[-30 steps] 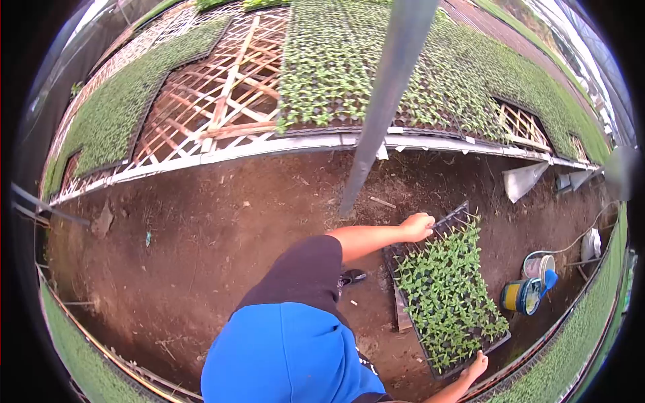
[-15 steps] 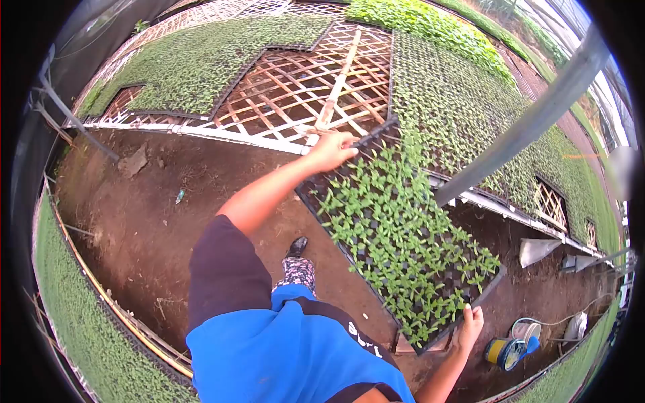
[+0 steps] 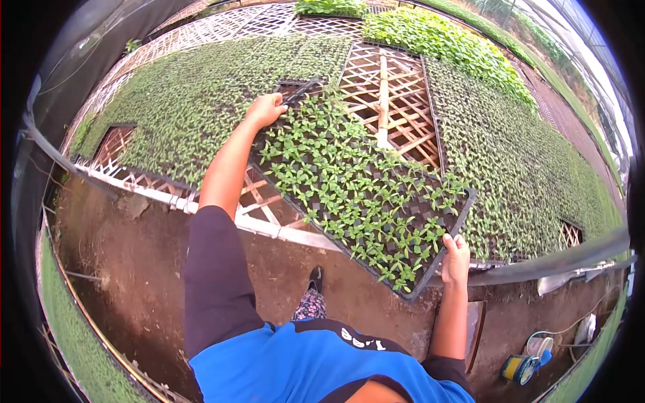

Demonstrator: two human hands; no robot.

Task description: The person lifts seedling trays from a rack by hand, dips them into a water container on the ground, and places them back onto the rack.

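Observation:
A black tray of green seedlings (image 3: 356, 191) is held up between my two hands, slanting down to the right over the slatted bench. My left hand (image 3: 267, 111) is closed on its upper left end. At the lower right end, my right hand (image 3: 456, 258) grips the rim with the thumb on top. Beneath and behind the tray lie the lattice slats (image 3: 396, 101) of the bench, partly hidden by it. Smaller seedlings in trays (image 3: 222, 87) spread to the left, and more seedling trays (image 3: 497, 154) stand to the right.
A grey pole (image 3: 557, 258) crosses the right side near the bench edge. Buckets (image 3: 524, 366) stand on the dirt floor (image 3: 161, 269) at the lower right. Brighter, larger plants (image 3: 437, 40) are at the back. Another seedling bed (image 3: 80, 322) runs along the lower left.
Both hands have carried the tray up and to the left, from beside the bench to over its lattice. The camera view has shifted, and more of the bench's near edge now lies under the tray.

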